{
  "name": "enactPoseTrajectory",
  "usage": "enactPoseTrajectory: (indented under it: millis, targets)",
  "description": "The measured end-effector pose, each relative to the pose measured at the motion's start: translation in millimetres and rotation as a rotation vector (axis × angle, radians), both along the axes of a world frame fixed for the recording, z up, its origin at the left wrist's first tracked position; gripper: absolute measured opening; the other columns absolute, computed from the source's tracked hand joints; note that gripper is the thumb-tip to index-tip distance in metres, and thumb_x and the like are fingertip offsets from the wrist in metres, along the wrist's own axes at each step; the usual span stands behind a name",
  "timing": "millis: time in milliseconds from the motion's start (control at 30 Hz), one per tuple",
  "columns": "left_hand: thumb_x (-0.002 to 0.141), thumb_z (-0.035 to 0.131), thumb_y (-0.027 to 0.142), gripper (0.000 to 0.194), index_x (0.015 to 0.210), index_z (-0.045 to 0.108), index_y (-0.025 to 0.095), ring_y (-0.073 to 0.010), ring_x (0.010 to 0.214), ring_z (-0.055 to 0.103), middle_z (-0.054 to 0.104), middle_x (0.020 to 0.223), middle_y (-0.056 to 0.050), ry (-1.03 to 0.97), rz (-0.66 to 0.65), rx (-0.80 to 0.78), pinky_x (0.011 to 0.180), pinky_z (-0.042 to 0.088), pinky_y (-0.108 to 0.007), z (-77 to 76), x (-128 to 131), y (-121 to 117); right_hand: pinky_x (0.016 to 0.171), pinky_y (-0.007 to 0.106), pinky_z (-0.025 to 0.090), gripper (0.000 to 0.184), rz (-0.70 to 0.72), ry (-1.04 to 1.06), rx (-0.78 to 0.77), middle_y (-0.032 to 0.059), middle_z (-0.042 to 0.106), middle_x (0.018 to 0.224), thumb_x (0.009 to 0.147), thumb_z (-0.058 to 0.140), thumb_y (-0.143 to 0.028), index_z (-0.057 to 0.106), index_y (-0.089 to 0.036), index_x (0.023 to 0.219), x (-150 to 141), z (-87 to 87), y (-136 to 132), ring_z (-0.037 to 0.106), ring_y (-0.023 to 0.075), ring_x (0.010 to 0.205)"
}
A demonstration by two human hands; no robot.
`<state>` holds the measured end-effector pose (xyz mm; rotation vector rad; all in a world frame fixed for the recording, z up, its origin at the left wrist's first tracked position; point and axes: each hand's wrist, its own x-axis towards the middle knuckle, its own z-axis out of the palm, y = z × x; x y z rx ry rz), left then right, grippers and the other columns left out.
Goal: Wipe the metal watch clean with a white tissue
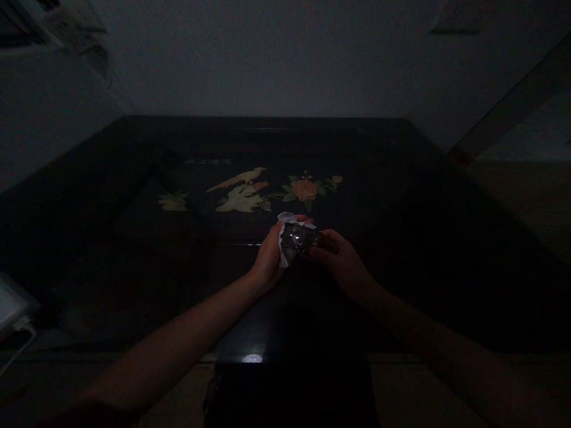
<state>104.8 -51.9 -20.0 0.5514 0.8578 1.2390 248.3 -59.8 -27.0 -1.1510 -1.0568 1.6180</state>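
Note:
In the dim middle of the head view, a small clear drinking glass (pixel 300 237) lies tilted on its side between my hands, above the dark table (pixel 134 297). My left hand (pixel 269 252) is closed around a crumpled white tissue (pixel 286 257), which wraps the glass's left end. The fingers of my right hand (pixel 336 252) grip the other end of the glass. Parts of both hands' fingers are lost behind the glass or in shadow.
The tabletop bears an inlaid picture of a bird (pixel 243 178) and an orange flower (pixel 304 189). A pale wall (pixel 259 65) stands behind the table. At the left edge sits a light box-shaped object (pixel 13 303) with a white cable (pixel 27 339).

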Motion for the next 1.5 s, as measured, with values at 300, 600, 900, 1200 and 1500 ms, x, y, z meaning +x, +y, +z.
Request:
enactPoseTrajectory:
  millis: [300,600,900,1200,1500]
  targets:
    - [0.088,0.042,0.033,0.035,0.102,0.067,0.013,-0.0221,0.104,0.065,0.072,0.107,-0.009,-0.101,-0.070,-0.074,0.096,0.047,-0.034,1.6,-0.5,3.3,0.085,0.037,0.052,0.046,0.005,0.022,0.019,0.0016,0.071,0.094,0.052,0.087,-0.035,0.060,-0.023,0.087,-1.3,1.0,0.8,0.066,0.0204,0.092]
    - [0.090,0.043,0.049,0.041,0.103,0.066,0.018,-0.0220,0.101,0.063,0.068,0.112,-0.008,0.434,0.065,0.298,0.089,0.047,-0.033,1.6,-7.5,-6.6,0.088,0.039,0.051,0.044,0.021,-0.020,0.041,0.0030,0.070,0.098,0.057,0.085,-0.036,0.059,-0.023,0.091,-0.4,2.4,-0.5,0.065,0.0208,0.095]
    - [0.094,0.038,0.043,0.038,0.105,0.066,0.021,-0.0239,0.120,0.052,0.063,0.122,-0.010,0.905,0.044,0.809,0.106,0.035,-0.041,10.3,-13.4,-11.7,0.086,0.037,0.051,0.046,-0.004,-0.029,0.048,0.0001,0.070,0.091,0.054,0.086,-0.032,0.059,-0.024,0.089,-2.8,2.5,-3.3,0.065,0.0202,0.092]
    - [0.093,0.041,0.043,0.037,0.102,0.069,0.021,-0.0240,0.116,0.055,0.064,0.119,-0.010,0.838,0.060,0.721,0.104,0.037,-0.040,13.3,-12.4,-11.5,0.085,0.038,0.052,0.045,0.014,-0.044,0.044,0.0010,0.071,0.092,0.054,0.086,-0.034,0.060,-0.024,0.090,-2.2,3.8,-3.9,0.066,0.0215,0.093]
    - [0.088,0.043,0.032,0.031,0.086,0.071,0.017,-0.0232,0.103,0.062,0.070,0.107,-0.007,0.524,0.068,0.384,0.095,0.044,-0.036,6.6,-10.2,-0.4,0.083,0.039,0.054,0.047,0.011,-0.048,0.036,0.0016,0.071,0.094,0.053,0.086,-0.028,0.060,-0.024,0.091,-1.8,2.7,-3.0,0.067,0.0210,0.092]
